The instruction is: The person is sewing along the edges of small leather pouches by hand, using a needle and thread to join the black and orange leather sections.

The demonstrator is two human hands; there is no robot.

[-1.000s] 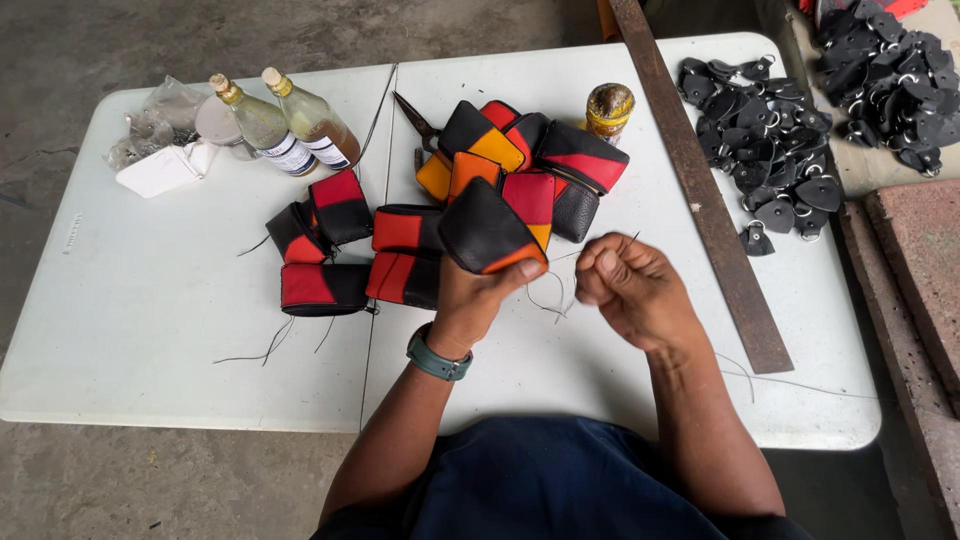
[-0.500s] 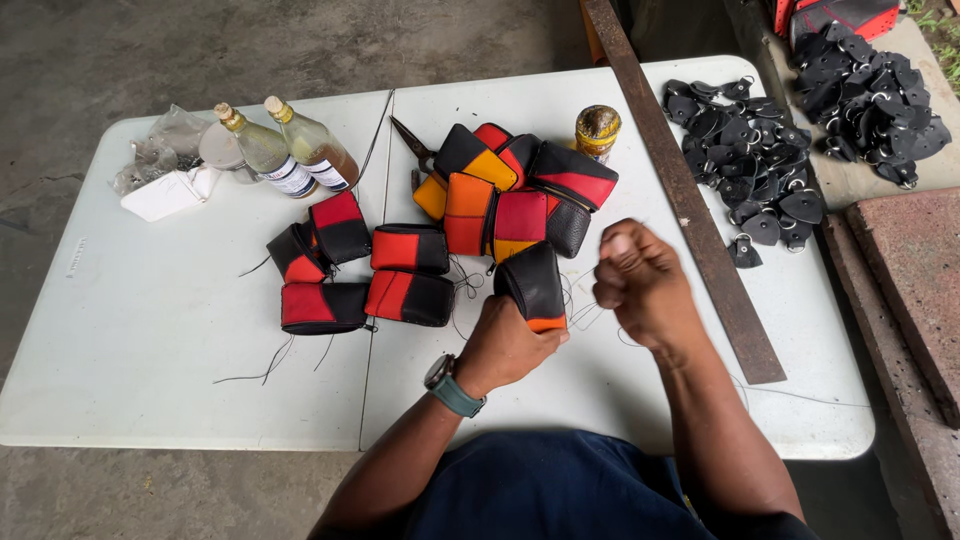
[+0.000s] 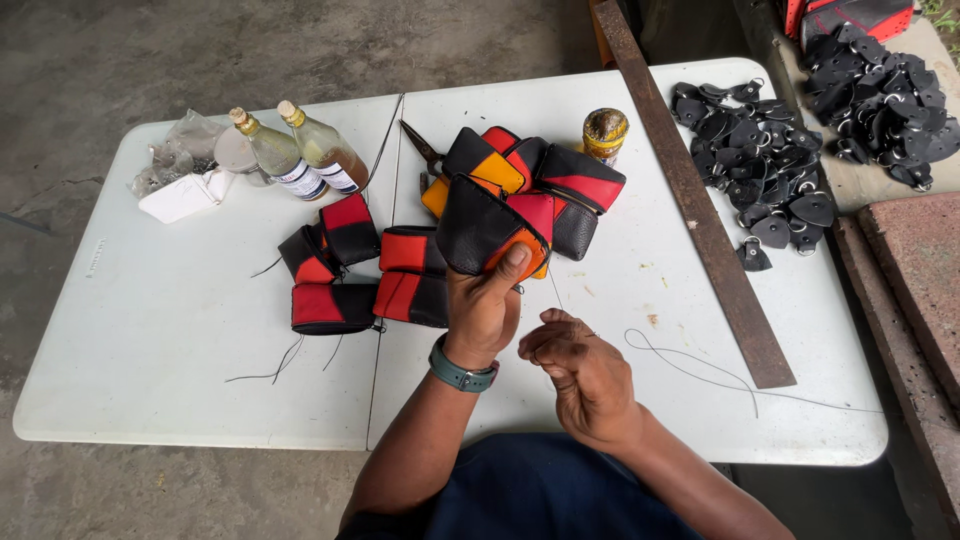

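My left hand holds a black and orange leather pouch upright over the white table, thumb pressed on its orange corner. Just to the right and lower, my right hand has its fingers pinched on a thin thread that runs up to the pouch and trails right across the table. Behind the held pouch lies a pile of red, orange and black pouches. More red and black pouches lie to the left.
Two glass bottles and a crumpled plastic bag sit at the back left. Scissors and a small jar are near the pile. A long rusty metal bar crosses the right side, with black leather pieces beyond.
My left hand turned the pouch and lifted it higher, back toward the pile. My right hand dropped lower and nearer to me, drawing the thread out.
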